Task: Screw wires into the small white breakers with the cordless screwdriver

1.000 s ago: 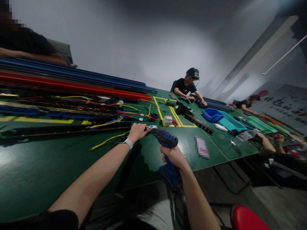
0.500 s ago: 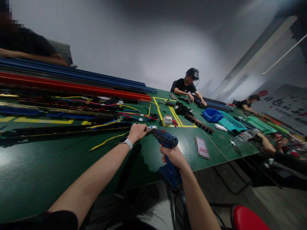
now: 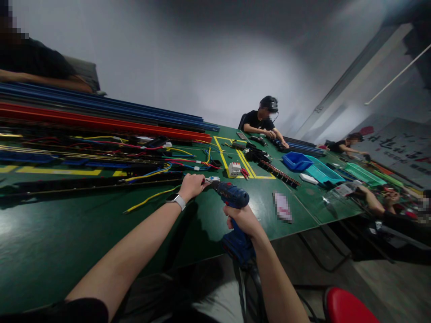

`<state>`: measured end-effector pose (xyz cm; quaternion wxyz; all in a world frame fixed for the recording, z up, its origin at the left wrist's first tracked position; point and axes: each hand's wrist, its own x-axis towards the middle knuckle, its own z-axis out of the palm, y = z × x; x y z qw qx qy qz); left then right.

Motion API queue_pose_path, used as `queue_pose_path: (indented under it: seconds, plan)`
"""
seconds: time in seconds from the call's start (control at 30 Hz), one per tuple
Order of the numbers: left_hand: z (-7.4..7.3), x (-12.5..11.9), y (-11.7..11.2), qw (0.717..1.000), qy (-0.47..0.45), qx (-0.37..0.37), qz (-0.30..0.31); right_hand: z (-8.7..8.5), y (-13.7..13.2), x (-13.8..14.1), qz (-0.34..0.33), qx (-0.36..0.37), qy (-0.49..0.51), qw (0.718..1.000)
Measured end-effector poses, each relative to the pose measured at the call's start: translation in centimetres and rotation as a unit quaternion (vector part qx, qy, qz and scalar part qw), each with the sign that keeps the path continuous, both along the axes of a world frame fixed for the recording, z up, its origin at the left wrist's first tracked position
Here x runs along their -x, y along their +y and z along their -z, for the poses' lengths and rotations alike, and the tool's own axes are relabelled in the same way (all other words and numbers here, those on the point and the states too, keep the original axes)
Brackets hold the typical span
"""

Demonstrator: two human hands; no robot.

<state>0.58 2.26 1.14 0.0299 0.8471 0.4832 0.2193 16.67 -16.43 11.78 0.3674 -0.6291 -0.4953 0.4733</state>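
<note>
My right hand [image 3: 240, 218] is wrapped round the handle of a blue cordless drill [image 3: 232, 194], its nose aimed left and away from me. At the drill's tip, the fingers of my left hand [image 3: 192, 186] are pinched together, and what sits between them is too small and partly hidden to name. A small white and blue part [image 3: 214, 178] lies right at these fingertips, just behind the drill's nose. Close to my left wrist, a yellow wire [image 3: 150, 200] runs over the green table [image 3: 134, 242]. Beyond the drill stands a white circuit breaker block [image 3: 235, 169] with red pieces beside it.
Wired black strips [image 3: 84, 185], red rails [image 3: 111, 123] and blue rails [image 3: 134, 107] stretch along the left. To the right are a blue bin [image 3: 296, 161], a turquoise tray [image 3: 325, 170] and a pixelated flat item [image 3: 283, 207]. Co-workers sit around the table; a red stool [image 3: 348, 307] is at lower right.
The view has shifted very slightly. Both hands and the drill keep practically the same position, and a co-worker's hands across the table have moved a little.
</note>
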Motion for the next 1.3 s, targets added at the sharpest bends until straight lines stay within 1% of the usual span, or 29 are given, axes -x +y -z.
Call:
queue_pose_path:
  seconds: [0.33,0.77,0.93,1.3]
  plan:
    - [-0.17,0.02,-0.11,1.0,0.004,0.006,-0.005,0.21,0.04,-0.13,-0.004,-0.001,0.01,1.0]
    - [-0.61,-0.08,-0.24,0.999,-0.004,0.032,-0.01,-0.09,0.0,-0.14,-0.007,0.007,-0.009,1.0]
    - [-0.53,-0.07,-0.23,1.0,0.005,0.017,-0.006,-0.11,0.02,-0.14,-0.02,-0.004,-0.008,1.0]
    - [-0.65,-0.05,-0.33,1.0,0.005,0.019,-0.006,-0.44,-0.27,0.12,0.001,0.008,-0.022,1.0]
